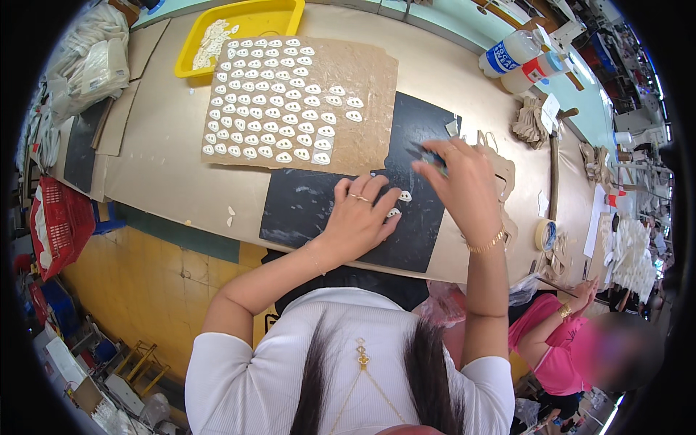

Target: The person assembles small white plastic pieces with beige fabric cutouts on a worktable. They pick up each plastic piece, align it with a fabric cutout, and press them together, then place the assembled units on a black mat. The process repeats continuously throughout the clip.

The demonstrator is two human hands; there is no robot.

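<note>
My left hand (359, 217) rests with its fingers spread on a black mat (304, 210). Beside its thumb and index finger lies a small white rounded piece (393, 212) with dark holes; a similar white piece (405, 196) sits just past the fingertip. Raised above the mat's right part, my right hand (464, 181) has its fingers bent together around a thin dark thing, too blurred to name. Beyond the left hand, a brown sheet (370, 80) bears rows of such white pieces (272, 113), its near edge overlapping the mat.
A yellow tray (250, 11) holds loose white pieces at the back. Two bottles (511, 54) stand at the far right. Brown cut shapes (533, 123) and a tape roll (545, 235) lie rightward. A red basket (65, 225) is left; a person in pink (551, 348) sits right.
</note>
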